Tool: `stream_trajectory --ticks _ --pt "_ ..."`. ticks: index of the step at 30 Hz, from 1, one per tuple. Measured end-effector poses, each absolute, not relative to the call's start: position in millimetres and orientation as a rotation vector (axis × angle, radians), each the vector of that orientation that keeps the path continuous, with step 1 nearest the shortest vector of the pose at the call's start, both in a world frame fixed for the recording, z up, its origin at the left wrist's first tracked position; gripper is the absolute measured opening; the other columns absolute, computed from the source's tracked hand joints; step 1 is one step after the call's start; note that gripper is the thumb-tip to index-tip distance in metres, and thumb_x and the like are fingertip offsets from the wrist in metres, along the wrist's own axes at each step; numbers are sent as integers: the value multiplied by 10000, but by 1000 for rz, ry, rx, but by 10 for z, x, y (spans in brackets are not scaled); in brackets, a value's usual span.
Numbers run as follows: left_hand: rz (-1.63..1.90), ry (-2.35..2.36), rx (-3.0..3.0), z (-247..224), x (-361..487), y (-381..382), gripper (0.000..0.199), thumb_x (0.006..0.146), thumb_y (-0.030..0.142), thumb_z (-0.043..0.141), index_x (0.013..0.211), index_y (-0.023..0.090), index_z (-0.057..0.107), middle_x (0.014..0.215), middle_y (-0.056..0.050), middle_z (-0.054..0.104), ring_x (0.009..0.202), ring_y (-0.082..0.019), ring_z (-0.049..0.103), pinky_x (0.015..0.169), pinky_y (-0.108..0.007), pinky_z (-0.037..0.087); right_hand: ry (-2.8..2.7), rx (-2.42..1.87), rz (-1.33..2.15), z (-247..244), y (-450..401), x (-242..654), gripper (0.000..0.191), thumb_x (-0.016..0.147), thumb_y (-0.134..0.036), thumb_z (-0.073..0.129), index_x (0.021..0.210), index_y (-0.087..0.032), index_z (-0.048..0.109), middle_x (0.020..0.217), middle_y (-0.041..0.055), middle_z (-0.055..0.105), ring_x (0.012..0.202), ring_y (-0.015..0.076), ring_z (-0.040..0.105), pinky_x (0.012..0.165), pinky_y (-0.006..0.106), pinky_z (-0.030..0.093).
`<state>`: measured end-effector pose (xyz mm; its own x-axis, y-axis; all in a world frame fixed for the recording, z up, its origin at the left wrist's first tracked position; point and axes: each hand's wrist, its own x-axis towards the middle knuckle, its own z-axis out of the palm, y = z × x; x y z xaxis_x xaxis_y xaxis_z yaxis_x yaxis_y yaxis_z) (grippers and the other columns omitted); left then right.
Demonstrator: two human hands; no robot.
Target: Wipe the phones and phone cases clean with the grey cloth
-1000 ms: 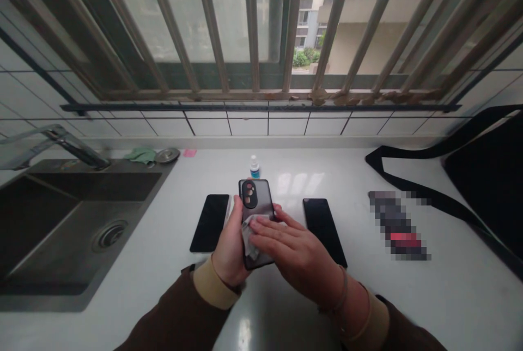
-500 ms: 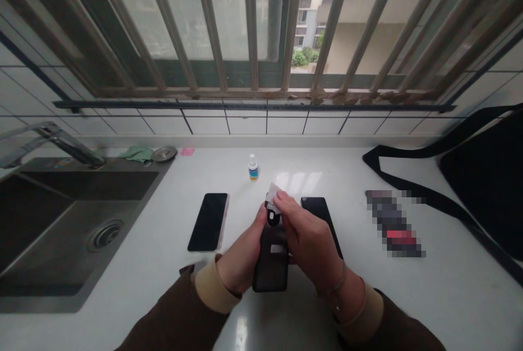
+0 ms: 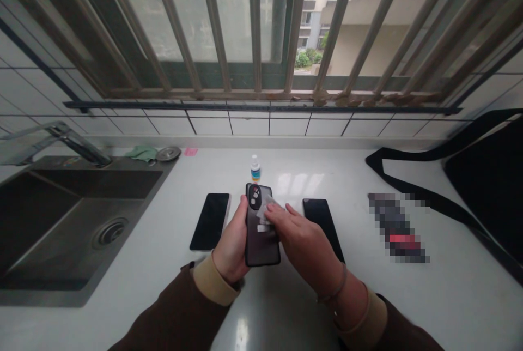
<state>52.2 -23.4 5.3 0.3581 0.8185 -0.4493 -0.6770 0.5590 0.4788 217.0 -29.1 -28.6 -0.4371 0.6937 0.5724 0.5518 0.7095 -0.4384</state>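
Left hand (image 3: 232, 244): gripped smooth, dark rectangular case (image 3: 262, 247). Right hand (image 3: 308, 242): pressed crumpled white wipe (image 3: 265, 211) against case.

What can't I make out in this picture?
In the head view:
White wipe: partly hidden under the right hand.
Right phone: partly behind that hand.
Black strapped item: cut off by the right edge.
Pixelated item: blurred beyond recognition.
Bottle: label too small to read.
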Motion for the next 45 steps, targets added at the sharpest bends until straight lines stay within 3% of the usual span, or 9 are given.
stream_trajectory --ticks 4,8,14,16,22,25,30,38,45 --pt "851 754 310 73 529 -275 625 1094 616 430 1495 188 643 1210 -180 810 921 -277 809 874 -417 645 -2062 -1159 146 -337 -215 2251 549 977 58 470 1451 -143 662 1448 166 712 1353 285 691 1199 520 540" --pt "753 770 363 86 530 -302 641 1069 649 470 1472 192 668 1213 -193 808 864 -275 805 764 -379 639 -1973 -1184 157 -313 -190 2276 520 1035 -5 462 1490 -177 647 1495 136 683 1402 263 652 1221 485 523" --pt "967 744 247 7 548 -247 663 1097 617 410 1401 105 701 1174 -199 811 1051 -293 793 1005 -434 621 -2094 -970 277 -278 -265 2155 431 1058 -29 468 1388 -182 699 1425 127 737 1344 226 700 1182 412 567" --pt "1029 774 205 13 543 -231 706 1089 644 395 1320 69 733 1103 -212 816 1020 -298 797 991 -433 632 -2151 -859 305 -251 -314 2111 387 1065 -36 477 1362 -150 698 1407 139 747 1339 218 705 1211 411 538" --pt "1269 1057 152 127 433 -166 744 1088 672 355 1071 56 771 950 -176 805 788 -225 784 696 -314 654 -2246 -552 377 -139 -477 2023 302 1091 -70 508 1300 -145 713 1421 101 745 1377 167 673 1276 338 453" --pt "1285 1052 61 169 377 -143 724 1093 655 359 1069 53 760 945 -162 798 776 -219 782 663 -304 655 -2294 -446 340 -93 -509 2028 261 1117 -103 513 1257 -164 724 1412 52 754 1394 150 656 1327 338 368" --pt "1236 930 -71 213 335 -147 680 1106 601 347 1172 35 718 916 -175 785 765 -246 784 689 -352 677 -2302 -426 197 -41 -472 2107 208 1114 -124 561 1233 -174 724 1401 9 760 1431 170 627 1391 462 206" --pt "1282 807 39 257 297 -117 610 1135 467 307 1436 31 609 1010 -191 798 797 -266 796 685 -377 672 -2208 -570 149 -46 -440 2209 333 1078 -21 541 1338 -162 694 1488 69 702 1495 195 562 1361 473 325" --pt "1238 803 174 255 329 -170 727 1109 606 337 1331 26 716 1137 -226 812 957 -274 807 861 -374 673 -2121 -630 308 -101 -392 2175 325 1082 -22 516 1292 -185 704 1435 71 740 1442 182 618 1294 422 449"
